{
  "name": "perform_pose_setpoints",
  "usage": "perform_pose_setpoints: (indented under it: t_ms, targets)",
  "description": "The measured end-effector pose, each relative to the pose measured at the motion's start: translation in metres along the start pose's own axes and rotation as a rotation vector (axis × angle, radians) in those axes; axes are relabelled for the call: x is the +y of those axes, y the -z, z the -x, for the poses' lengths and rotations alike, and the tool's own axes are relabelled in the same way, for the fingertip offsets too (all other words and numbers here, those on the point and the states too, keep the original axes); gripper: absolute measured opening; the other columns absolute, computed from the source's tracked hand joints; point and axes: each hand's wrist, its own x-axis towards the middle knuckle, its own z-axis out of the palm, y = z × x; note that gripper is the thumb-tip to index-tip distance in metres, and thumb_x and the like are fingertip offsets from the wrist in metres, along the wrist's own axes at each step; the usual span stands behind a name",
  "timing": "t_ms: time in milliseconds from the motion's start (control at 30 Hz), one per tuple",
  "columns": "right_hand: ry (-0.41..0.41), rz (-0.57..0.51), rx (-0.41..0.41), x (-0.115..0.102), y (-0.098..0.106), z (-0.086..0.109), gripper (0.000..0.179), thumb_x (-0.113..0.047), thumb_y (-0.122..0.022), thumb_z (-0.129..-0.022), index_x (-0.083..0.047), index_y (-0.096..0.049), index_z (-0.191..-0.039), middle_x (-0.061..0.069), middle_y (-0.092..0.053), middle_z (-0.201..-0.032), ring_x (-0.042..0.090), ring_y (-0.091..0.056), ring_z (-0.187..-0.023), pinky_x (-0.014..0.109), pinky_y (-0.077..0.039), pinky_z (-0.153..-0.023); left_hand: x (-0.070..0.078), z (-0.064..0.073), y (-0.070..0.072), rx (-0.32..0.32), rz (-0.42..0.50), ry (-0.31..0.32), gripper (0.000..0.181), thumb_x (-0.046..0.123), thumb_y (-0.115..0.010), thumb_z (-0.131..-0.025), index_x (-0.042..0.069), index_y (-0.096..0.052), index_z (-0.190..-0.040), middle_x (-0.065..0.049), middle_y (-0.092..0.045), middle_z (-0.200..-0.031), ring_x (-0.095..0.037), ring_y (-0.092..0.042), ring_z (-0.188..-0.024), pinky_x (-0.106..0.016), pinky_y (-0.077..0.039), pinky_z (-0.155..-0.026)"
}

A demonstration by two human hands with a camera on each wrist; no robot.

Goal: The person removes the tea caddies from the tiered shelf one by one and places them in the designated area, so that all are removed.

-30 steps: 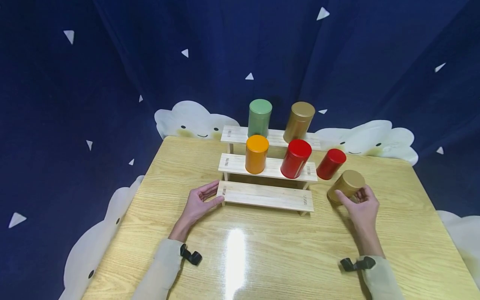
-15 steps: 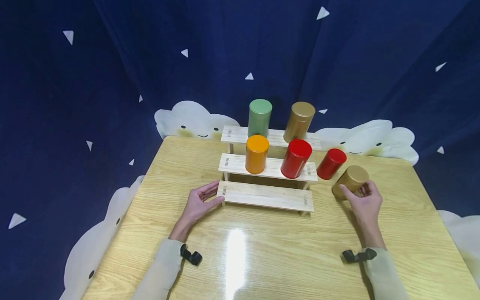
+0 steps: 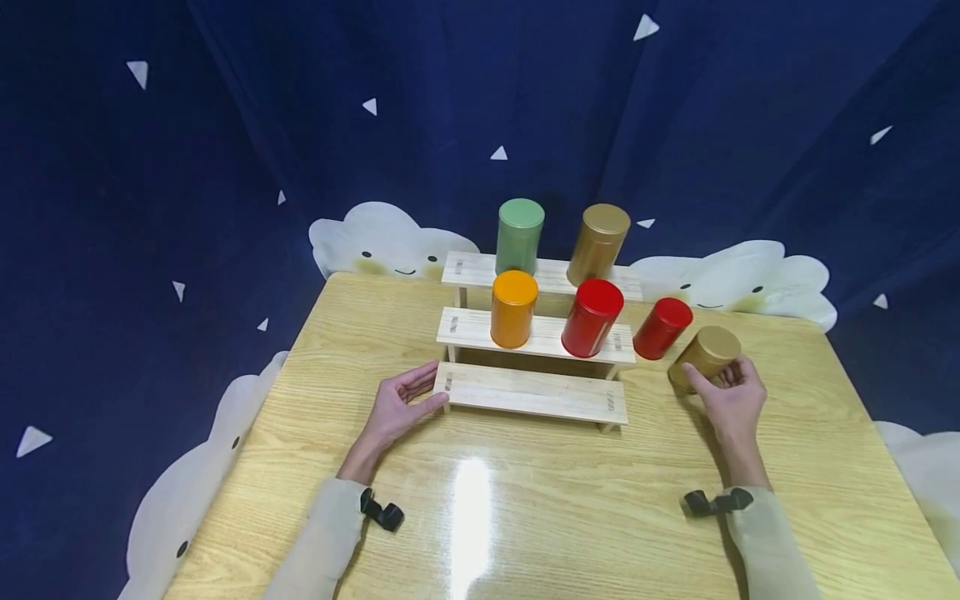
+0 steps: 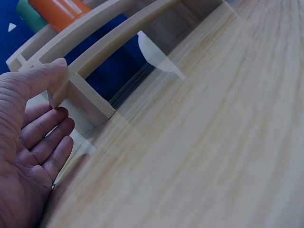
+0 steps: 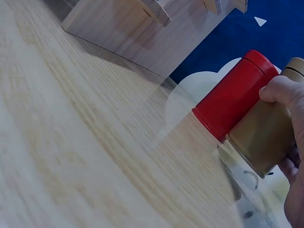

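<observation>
My right hand [image 3: 735,407] grasps the short gold can [image 3: 701,362], right of the wooden shelf [image 3: 532,393].
My left hand [image 3: 396,406] holds the shelf's lowest step by its left end. The small red can [image 3: 660,332] stands just behind; tabletop [image 3: 577,508] stretches rightward to its edge. Since a second ago, the short gold can has shifted back and slightly right.

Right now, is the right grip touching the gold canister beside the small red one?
Touching. The right wrist view shows the thumb lying against the side of the gold canister without a gap; in the head view, the right grip holds it.
</observation>
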Motion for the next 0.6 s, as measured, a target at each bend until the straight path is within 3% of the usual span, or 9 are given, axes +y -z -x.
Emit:
perform_pose_setpoints:
  t_ms: [367, 600]
  targets:
    - [-0.053, -0.057, 0.016, 0.003, -0.002, -0.013, 0.059, 0.004, -0.091, -0.074, -0.011, -0.067, -0.126, -0.006, -0.069, -0.116, 0.009, -0.064, -0.111, 0.010, -0.052, -0.094, 0.002, 0.000, 0.001, -0.004, 0.009, 0.008, 0.058, 0.003, -0.082, -0.089, -0.003, -0.060, -0.143, -0.021, -0.062, -0.143, -0.040, -0.061, -0.131, -0.043, -0.050, -0.112]
    - [-0.099, -0.076, 0.023, 0.003, -0.001, -0.020, 0.060, 0.005, -0.090, -0.075, -0.012, -0.066, -0.127, -0.003, -0.068, -0.119, 0.010, -0.064, -0.114, 0.012, -0.053, -0.098, 0.000, 0.000, 0.001, -0.008, 0.007, 0.009, 0.058, 0.005, -0.083, -0.089, -0.001, -0.060, -0.143, -0.020, -0.063, -0.142, -0.038, -0.062, -0.130, -0.041, -0.051, -0.112]
